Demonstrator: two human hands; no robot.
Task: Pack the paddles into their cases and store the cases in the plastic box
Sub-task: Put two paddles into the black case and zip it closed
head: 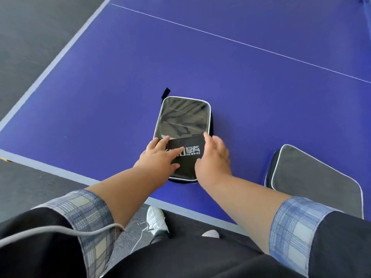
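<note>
Both hands, left hand (158, 155) and right hand (213, 157), are pressing open-fingered, gripping nothing, on the black case (183, 125) near the table (261, 87) edge; it appears closed. A grey case (313, 177) is lying at the near right edge; boxing remains.

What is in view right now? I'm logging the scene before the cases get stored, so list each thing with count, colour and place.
table: one, blue with white lines and a pale edge, filling most of the view
black case: one, black with a clear window, white piping and white print, flat on the table near its front edge
grey case: one, grey top with white piping, flat at the table's front right
floor: grey, left of and below the table
shoes: two, white, under the table edge
cable: one, grey, across the left sleeve
left hand: flat on the black case
right hand: at the black case's right side
</note>
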